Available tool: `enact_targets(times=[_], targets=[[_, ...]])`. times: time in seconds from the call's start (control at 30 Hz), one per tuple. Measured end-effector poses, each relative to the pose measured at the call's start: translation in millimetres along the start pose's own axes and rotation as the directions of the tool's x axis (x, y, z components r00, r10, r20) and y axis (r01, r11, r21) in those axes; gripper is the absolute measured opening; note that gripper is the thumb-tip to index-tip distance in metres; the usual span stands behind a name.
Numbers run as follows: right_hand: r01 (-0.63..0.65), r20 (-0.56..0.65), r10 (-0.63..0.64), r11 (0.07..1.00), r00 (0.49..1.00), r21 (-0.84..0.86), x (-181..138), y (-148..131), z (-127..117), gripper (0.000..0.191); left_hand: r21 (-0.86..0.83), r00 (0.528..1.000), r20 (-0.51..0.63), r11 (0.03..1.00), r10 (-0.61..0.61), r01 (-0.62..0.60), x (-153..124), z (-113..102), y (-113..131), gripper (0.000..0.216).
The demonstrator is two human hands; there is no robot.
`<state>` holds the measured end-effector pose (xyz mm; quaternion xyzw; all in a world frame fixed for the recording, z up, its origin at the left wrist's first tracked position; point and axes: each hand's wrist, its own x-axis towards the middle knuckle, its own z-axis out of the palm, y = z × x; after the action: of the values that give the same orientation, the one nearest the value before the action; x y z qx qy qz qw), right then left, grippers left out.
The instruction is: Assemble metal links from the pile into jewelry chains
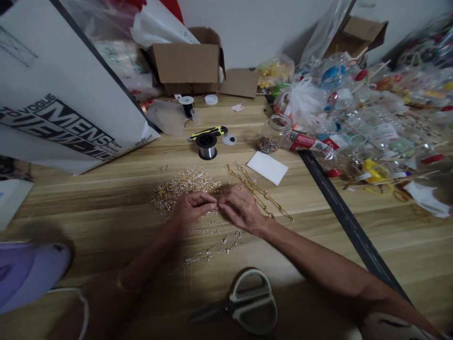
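My left hand and my right hand meet over the wooden table, fingertips pinched close together. Whatever sits between the fingertips is too small to make out. Just beyond my left hand lies a pile of small gold and silver jewellery pieces. To the right of my right hand stretch gold chains with beads along them. Nearer to me are a short silver chain and a longer silver chain with small charms, curved at one end.
Scissors lie close to me. Beyond the pile are a wire spool, a yellow-black cutter and a dark thread spool. A white card and a bead jar sit right, beside heaped plastic bottles. A large printed box stands left.
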<state>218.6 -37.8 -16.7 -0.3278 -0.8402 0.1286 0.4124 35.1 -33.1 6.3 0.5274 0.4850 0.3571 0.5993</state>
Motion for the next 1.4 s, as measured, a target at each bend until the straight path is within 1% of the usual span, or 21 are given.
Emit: enact_targets(times=[0.3,0.43,0.6,0.73,0.87,1.03,1.4], targets=[[0.002,-0.006,-0.002,1.000,1.000,0.009,-0.6,0.0,0.2,0.007,-0.009,1.000,-0.002,1.000,-0.028,0.028,-0.3,-0.6,-0.4,0.014],[-0.008,-0.015,0.008,1.000,1.000,0.014,-0.7,-1.3,-1.4,0.007,-0.053,0.998,-0.026,0.997,-0.050,0.048,-0.1,-0.4,-0.9,0.015],[-0.006,-0.024,0.006,1.000,1.000,0.019,-0.6,-2.2,-2.3,0.009,-0.122,0.998,-0.020,0.991,-0.062,0.059,1.0,-0.7,-4.8,0.015],[0.006,-0.031,-0.005,1.000,1.000,0.023,-1.0,-2.1,-1.7,0.008,-0.173,0.995,-0.025,0.981,-0.093,0.087,1.3,0.5,-2.7,0.014],[0.010,-0.039,-0.010,1.000,0.999,0.021,-1.7,-1.6,-1.1,0.007,-0.166,0.993,-0.029,0.980,-0.114,0.108,0.1,2.7,2.3,0.013],[0.009,-0.038,-0.008,1.000,0.999,0.019,-1.7,-1.0,-0.7,0.008,-0.210,0.992,-0.024,0.971,-0.124,0.116,-0.1,3.9,2.4,0.013],[0.000,-0.050,0.001,1.000,0.999,0.025,-2.0,-1.7,-1.6,0.008,-0.191,0.995,-0.001,0.976,-0.104,0.102,0.5,3.5,2.5,0.011]])
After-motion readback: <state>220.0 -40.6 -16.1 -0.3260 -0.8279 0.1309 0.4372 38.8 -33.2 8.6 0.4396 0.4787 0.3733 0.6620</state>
